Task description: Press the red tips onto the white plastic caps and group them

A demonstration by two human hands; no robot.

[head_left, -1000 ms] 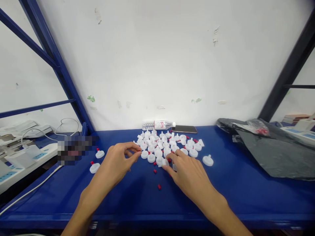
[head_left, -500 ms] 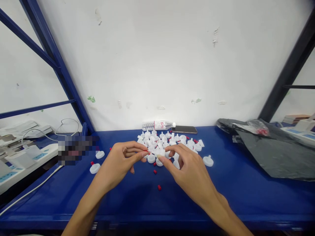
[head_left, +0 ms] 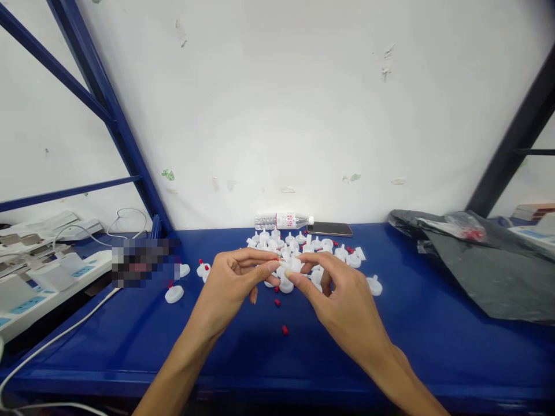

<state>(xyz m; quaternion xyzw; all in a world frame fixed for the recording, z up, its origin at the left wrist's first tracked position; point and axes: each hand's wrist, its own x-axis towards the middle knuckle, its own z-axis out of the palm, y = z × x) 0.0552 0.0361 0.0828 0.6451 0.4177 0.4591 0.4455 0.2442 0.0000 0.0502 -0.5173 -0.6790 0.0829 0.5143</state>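
Observation:
My right hand (head_left: 342,289) pinches a white nozzle cap (head_left: 293,265) between thumb and fingers, its spout pointing left. At the spout's tip, my left hand (head_left: 236,274) has thumb and forefinger closed on a small red cap (head_left: 278,259), mostly hidden by the fingertips. Behind and under both hands spreads a pile of white nozzle caps (head_left: 286,283). Loose red caps (head_left: 285,330) lie on the blue table in front of the pile. Left of my left hand stand several white nozzle caps with red tips (head_left: 174,294).
A clear plastic bottle (head_left: 281,221) lies against the wall beside a phone (head_left: 333,229). Dark grey plastic bags (head_left: 485,277) cover the right side of the blue table (head_left: 347,370). Power strips (head_left: 65,283) with chargers and cables line the left edge. One white nozzle cap (head_left: 374,285) sits apart at right.
Both hands shift slightly right in view, as the whole scene does. The red cap and the white nozzle cap stay held together. More red-tipped nozzle caps show beside my left hand.

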